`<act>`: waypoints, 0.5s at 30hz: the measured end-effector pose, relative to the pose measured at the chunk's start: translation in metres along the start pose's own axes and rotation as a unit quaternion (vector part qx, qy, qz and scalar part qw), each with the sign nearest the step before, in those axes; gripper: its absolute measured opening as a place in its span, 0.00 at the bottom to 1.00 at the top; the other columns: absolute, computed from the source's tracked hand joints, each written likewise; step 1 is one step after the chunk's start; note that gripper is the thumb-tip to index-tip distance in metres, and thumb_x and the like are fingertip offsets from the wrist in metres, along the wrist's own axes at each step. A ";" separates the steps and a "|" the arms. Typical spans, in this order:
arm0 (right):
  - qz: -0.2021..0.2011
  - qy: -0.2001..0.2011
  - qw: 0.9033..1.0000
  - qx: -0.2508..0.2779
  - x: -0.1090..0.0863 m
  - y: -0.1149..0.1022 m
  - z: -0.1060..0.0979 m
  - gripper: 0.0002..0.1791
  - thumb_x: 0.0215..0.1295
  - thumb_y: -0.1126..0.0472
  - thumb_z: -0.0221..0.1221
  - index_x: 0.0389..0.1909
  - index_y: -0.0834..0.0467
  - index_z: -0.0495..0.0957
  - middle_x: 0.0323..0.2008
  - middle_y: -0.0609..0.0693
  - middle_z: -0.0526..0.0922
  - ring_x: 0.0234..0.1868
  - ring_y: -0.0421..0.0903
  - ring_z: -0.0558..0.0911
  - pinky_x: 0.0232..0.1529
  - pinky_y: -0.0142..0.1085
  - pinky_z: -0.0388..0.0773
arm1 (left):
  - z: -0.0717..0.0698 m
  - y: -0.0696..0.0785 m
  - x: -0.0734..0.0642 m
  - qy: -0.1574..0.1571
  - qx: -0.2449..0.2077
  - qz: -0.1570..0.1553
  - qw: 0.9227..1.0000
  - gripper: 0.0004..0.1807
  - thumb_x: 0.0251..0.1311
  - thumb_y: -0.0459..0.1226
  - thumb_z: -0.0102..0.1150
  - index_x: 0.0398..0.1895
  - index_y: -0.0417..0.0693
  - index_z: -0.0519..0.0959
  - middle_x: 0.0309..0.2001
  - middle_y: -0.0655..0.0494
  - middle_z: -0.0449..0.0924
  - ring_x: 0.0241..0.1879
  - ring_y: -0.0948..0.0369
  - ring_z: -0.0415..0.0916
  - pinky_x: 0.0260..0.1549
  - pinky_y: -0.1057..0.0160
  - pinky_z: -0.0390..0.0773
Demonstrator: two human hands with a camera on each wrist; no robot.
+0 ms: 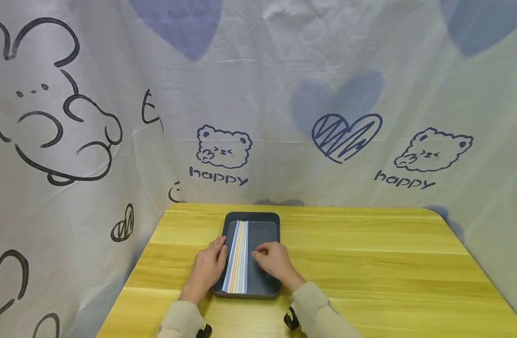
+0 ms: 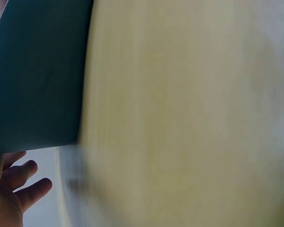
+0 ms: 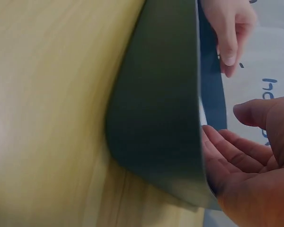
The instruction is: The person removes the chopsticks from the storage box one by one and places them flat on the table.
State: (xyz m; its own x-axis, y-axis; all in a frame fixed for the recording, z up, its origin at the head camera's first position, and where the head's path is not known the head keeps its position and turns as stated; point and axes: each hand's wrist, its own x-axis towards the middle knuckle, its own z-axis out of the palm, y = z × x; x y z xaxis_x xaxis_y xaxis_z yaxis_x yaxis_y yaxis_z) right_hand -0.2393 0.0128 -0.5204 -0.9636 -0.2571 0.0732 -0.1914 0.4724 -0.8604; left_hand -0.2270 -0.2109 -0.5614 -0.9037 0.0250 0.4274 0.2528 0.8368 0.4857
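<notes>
A dark grey tray [image 1: 262, 234] stands on the yellow wood-patterned table [image 1: 389, 263], a little to the left of the middle, with its long sides running from near to far. Inside the tray, in its left half, lies a bundle of thin sticks [image 1: 236, 260], blue, white, pale yellow and light blue. They lie side by side along the length of the tray, and they spread a little wider at the near end than at the far end.

The left hand [image 1: 209, 265] is at the left rim of the tray. Its fingers are loosely stretched and a little apart in the left wrist view; if they press on the wall, I cannot tell. The right hand [image 1: 275, 260] is over the right part of the tray, to the right of the sticks and apart from them. Its fingers are softly bent and reach inside over the right wall, and in the right wrist view the thumb stands wide from them, with nothing seen between.

Both arms wear light sleeves [image 1: 322, 312], with black devices [image 1: 291, 319] at the wrists. Behind the far edge hangs a pale cloth [image 1: 275, 94] with hearts, bear faces and the word "happy"
</notes>
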 end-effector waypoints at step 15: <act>0.056 -0.015 0.998 0.014 0.012 0.002 0.030 0.09 0.68 0.64 0.68 0.34 0.68 0.88 0.20 0.56 0.87 0.17 0.46 0.85 0.17 0.32 0.82 | 0.001 -0.001 -0.001 0.002 -0.010 0.003 1.000 0.21 0.77 0.38 0.58 0.66 0.36 0.80 0.65 0.39 0.82 0.65 0.43 0.81 0.65 0.45 0.80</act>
State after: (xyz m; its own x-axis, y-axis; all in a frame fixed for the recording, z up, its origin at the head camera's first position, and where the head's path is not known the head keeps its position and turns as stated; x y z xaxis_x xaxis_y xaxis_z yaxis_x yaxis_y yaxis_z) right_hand -0.2455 -0.0143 -0.5361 -0.9726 -0.2291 -0.0383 -0.0777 0.4760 -0.8760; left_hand -0.2265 -0.2111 -0.5628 -0.9008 0.0278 0.4334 0.2649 0.8260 0.4975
